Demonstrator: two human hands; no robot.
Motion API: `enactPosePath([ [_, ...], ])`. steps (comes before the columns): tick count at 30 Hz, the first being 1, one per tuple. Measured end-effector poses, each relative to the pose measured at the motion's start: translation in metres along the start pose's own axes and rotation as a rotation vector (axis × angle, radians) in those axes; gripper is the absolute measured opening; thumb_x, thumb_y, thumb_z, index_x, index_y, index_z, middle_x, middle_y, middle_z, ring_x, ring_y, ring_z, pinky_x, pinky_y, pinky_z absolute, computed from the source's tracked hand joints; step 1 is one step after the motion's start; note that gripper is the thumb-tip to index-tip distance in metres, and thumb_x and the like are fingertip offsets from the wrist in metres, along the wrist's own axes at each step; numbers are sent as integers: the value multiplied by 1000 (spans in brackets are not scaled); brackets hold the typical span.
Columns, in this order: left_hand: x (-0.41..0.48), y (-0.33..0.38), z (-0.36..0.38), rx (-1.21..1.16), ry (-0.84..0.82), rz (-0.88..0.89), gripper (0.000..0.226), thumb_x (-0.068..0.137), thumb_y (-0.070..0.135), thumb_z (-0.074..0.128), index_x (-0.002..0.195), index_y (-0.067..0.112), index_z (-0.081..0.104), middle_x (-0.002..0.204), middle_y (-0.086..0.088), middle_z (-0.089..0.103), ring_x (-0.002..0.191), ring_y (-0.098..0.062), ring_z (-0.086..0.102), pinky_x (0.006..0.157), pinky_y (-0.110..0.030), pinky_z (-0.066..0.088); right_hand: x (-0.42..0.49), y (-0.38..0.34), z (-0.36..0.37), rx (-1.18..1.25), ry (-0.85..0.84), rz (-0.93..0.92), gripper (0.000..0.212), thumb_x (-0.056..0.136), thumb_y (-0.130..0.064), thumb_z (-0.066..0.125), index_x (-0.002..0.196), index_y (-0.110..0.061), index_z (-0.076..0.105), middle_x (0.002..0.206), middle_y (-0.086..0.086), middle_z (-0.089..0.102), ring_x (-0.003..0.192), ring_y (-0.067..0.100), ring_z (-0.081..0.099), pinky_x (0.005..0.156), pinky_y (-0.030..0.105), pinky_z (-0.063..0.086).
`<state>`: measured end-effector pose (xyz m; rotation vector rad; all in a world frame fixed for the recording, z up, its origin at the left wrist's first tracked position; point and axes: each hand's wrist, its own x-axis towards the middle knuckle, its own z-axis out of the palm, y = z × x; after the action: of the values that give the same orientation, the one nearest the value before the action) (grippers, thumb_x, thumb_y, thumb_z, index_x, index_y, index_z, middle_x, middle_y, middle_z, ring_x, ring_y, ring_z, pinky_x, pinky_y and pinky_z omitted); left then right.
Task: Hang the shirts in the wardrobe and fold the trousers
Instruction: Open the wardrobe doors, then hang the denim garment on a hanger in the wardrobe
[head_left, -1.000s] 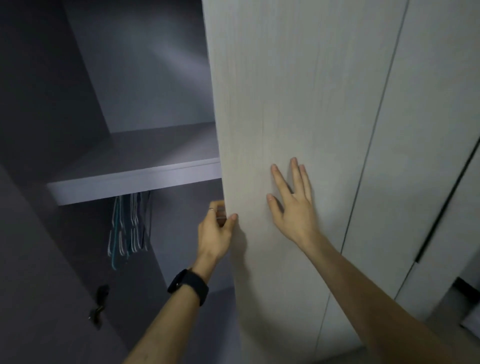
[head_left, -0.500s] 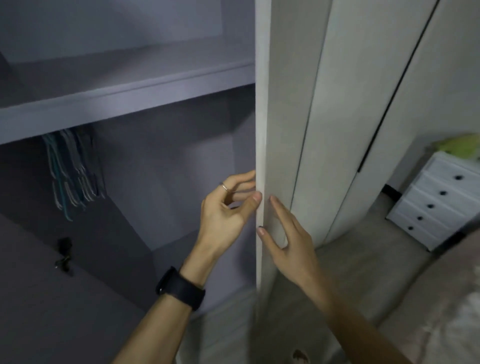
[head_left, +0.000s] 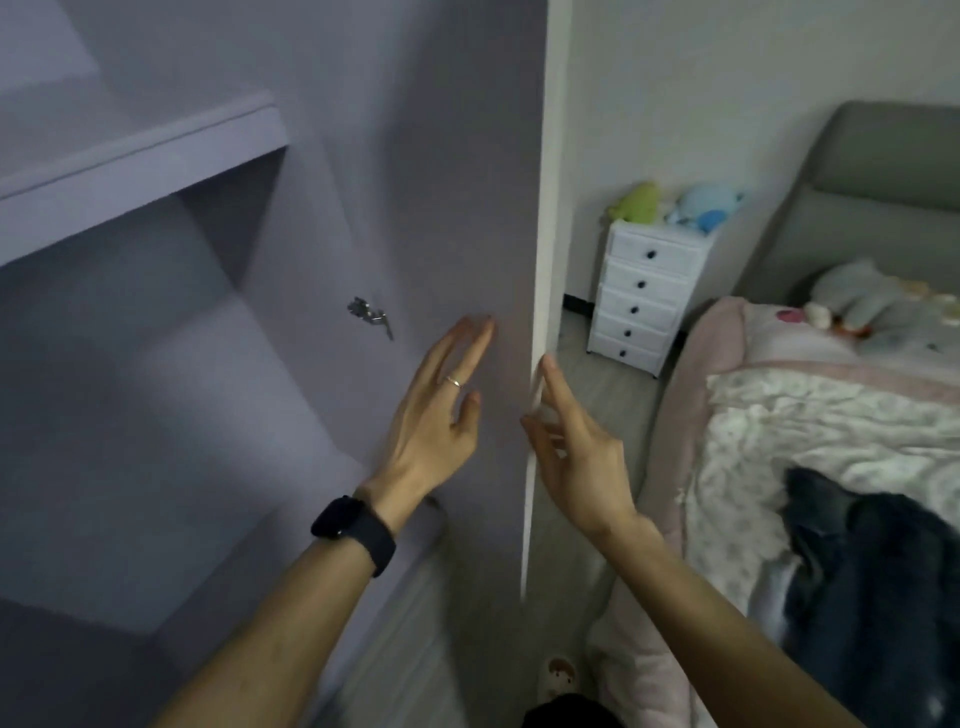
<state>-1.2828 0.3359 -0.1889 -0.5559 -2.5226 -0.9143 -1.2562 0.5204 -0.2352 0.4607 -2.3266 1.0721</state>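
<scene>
1. Lilac-grey laminate lines the open wardrobe (head_left: 156, 395). Its door (head_left: 441, 182) is swung wide, so the inner face and the white front edge show. A shelf (head_left: 140, 171) crosses the upper part and a metal hinge plate (head_left: 370, 315) sits on the side wall. No rail or hangers are in view.
2. The left hand (head_left: 441, 405) is flat and released, its straight fingers laid toward the door's inner face. Blur hides whether they touch it.
3. The right hand (head_left: 576, 462) is also released and grasps nothing. Its fingers are loosely spread at the door's white edge, with the forefinger beside it.
4. The only clothing visible is a dark garment (head_left: 878, 582), heaped on the quilt of the bed (head_left: 691, 415). It lies well away from the headboard end and in from the bed's wardrobe-side edge. I cannot tell whether it is a shirt or trousers.
5. Judged by its slumped folds, it is soft and limp and fairly thick. It probably has some weight and is neither fragile nor slippery.
6. A shirt is best taken at the collar or both shoulders, so it hangs straight for a hanger.
7. Trousers are best taken at the waistband and shaken out, with the legs laid together on the quilt near the bed's edge before folding.
8. A one-point grab from the heap would likely drag it up twisted.
</scene>
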Motion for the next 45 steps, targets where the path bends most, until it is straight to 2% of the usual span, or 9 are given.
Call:
enactPosePath([
  [4,25,-10,50,175,-27,106,91,92,3,59,160,42,13,170,3,5,153,-28,22,112,-57,40,23,36,-15,-89,17,153,87,100,-15,57,155,-56,3,111,2,65,80,31,69,63,47,58],
  [8,54,-15,84,234,-30,145,108,85,4,70,161,39,1,170,-10,-1,156,-31,11,114,-63,32,45,58,-23,-124,44,190,85,101,-14,53,156,-52,1,108,5,60,71,33,63,61,48,57],
  [15,78,-17,117,276,0,130,107,80,6,73,161,31,6,168,-17,2,154,-41,11,111,-69,31,66,87,-23,-157,87,218,76,104,-18,47,157,-51,3,114,2,56,75,32,62,63,49,56],
  [18,79,-16,121,260,5,129,106,81,6,72,161,30,7,169,-16,0,155,-39,7,113,-69,29,67,88,-21,-156,117,224,70,104,-19,48,158,-45,11,113,-1,56,76,25,62,62,47,57],
  [22,65,-24,128,90,13,208,83,85,3,68,158,21,31,168,-14,10,155,-34,13,117,-63,27,38,86,-14,-205,150,282,66,103,-21,51,158,-42,21,110,-3,57,82,22,65,61,45,57],
  [26,37,-29,143,-39,-199,269,86,83,0,65,158,24,30,165,-4,24,151,-27,28,125,-31,11,-34,81,-14,-317,160,448,69,97,-13,52,158,-37,28,123,0,58,96,20,62,69,43,58],
  [31,-1,-13,188,-175,-555,299,85,84,-1,59,158,28,28,163,0,30,150,-19,28,119,-48,33,-133,67,-34,-480,260,717,61,93,-9,62,149,-26,48,135,0,60,114,19,59,87,39,56],
  [38,-41,77,255,-414,-937,402,70,95,15,57,157,33,30,163,6,28,150,-13,26,119,-40,34,-234,38,-87,-605,371,1120,58,93,-16,65,147,-31,50,141,-4,54,121,25,54,93,38,52],
  [45,-31,197,349,-341,-1080,552,64,99,23,56,157,32,30,165,7,22,148,-17,27,119,-36,32,-281,74,-188,-688,440,1329,55,95,-24,64,147,-30,49,146,-3,50,127,26,48,99,38,48],
])
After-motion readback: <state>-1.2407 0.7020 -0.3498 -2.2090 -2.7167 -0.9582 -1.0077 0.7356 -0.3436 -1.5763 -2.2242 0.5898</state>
